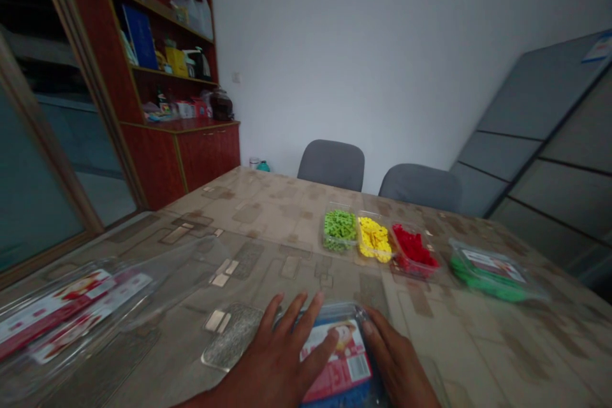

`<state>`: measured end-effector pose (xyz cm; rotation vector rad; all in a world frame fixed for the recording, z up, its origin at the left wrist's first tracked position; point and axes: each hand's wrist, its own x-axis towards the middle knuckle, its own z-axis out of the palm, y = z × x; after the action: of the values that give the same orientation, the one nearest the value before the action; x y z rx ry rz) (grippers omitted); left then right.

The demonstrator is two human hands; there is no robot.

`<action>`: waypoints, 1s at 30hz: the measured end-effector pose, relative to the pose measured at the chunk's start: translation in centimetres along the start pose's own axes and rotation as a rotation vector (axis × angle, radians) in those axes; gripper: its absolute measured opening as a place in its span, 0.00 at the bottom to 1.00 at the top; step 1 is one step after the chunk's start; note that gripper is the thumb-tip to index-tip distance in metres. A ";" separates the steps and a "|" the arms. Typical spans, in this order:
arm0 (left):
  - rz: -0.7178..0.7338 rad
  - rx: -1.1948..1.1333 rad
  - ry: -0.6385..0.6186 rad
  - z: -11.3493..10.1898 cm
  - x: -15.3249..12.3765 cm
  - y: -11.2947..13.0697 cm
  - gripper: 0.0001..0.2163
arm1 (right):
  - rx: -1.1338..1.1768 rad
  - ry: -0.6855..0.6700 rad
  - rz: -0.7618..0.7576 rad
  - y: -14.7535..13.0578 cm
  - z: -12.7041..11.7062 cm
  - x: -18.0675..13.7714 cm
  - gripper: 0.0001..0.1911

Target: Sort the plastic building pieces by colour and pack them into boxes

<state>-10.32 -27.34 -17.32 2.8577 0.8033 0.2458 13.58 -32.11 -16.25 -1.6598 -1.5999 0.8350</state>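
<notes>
A clear plastic box [356, 315] with a red and white label and blue contents lies at the near table edge. My left hand [282, 350] rests flat on its lid with fingers spread. My right hand [396, 363] presses against the box's right side, fingers along the lid edge. Further back stand three open clear trays in a row: green pieces [339, 229], yellow pieces [374, 238], red pieces [414, 248].
A closed labelled box with green contents [492, 268] lies at the right. Clear lids with red labels [62, 312] lie at the left, another lid [229, 338] beside my left hand. Two grey chairs [332, 162] stand behind the table [268, 210]. A red cabinet [191, 146] is at the left.
</notes>
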 end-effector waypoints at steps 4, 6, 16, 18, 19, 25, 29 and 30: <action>0.028 0.070 0.113 2.0 0.2 -1.0 0.30 | -0.385 0.117 -0.200 -0.3 -1.5 0.4 0.31; 0.044 0.099 0.152 3.0 0.3 -1.6 0.26 | -0.483 0.029 -0.444 -0.3 -1.9 0.9 0.36; 0.017 0.517 0.394 5.0 -0.3 -0.9 0.20 | -0.809 -0.039 -0.847 2.2 0.3 2.4 0.34; 0.018 0.568 0.388 4.2 -0.4 0.0 0.20 | -0.843 0.005 -0.865 2.0 0.3 2.2 0.32; 0.011 0.588 0.382 3.8 -0.4 0.4 0.20 | -0.847 0.013 -0.866 1.9 0.4 2.1 0.32; -0.015 0.658 0.445 2.9 -0.5 0.5 0.16 | -0.822 -0.137 -0.833 1.1 -0.4 2.4 0.35; 0.090 0.700 0.527 3.5 -0.5 -0.6 0.18 | -0.790 -0.258 -0.792 -0.3 -1.3 2.0 0.37; 0.092 0.702 0.538 3.5 -0.5 -0.7 0.19 | -0.774 -0.274 -0.786 -0.5 -1.4 1.9 0.38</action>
<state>-10.39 -27.40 -20.89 3.5447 1.0029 0.9472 14.51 -30.26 -15.00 -1.1613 -2.7221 0.0064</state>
